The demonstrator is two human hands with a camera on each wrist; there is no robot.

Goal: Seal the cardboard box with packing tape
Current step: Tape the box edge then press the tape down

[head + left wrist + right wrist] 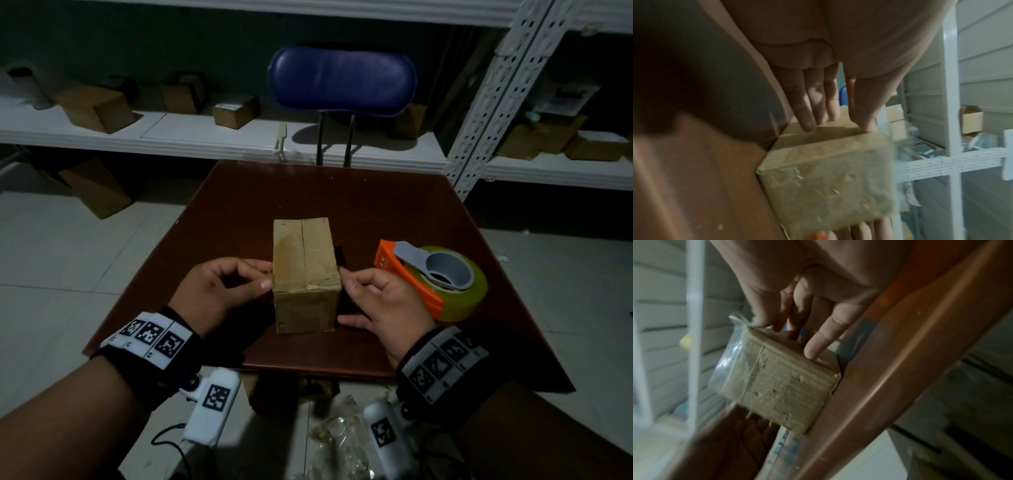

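Note:
A small cardboard box (303,270) stands in the middle of the brown table (342,192), its top flaps meeting in a centre seam. Clear tape (317,284) lies across the near top edge; in the right wrist view the tape (729,356) overhangs the top. My left hand (222,287) presses its fingertips (806,125) against the box's left side (828,186). My right hand (380,298) presses its fingers (813,352) on the right side (781,386). An orange tape dispenser (431,281) with a yellowish roll lies on the table just right of my right hand.
A blue chair (342,82) stands behind the table's far edge. White metal shelves (205,133) with several cardboard boxes run along the back and right. Crumpled clear plastic (342,438) lies on the tiled floor below the near table edge.

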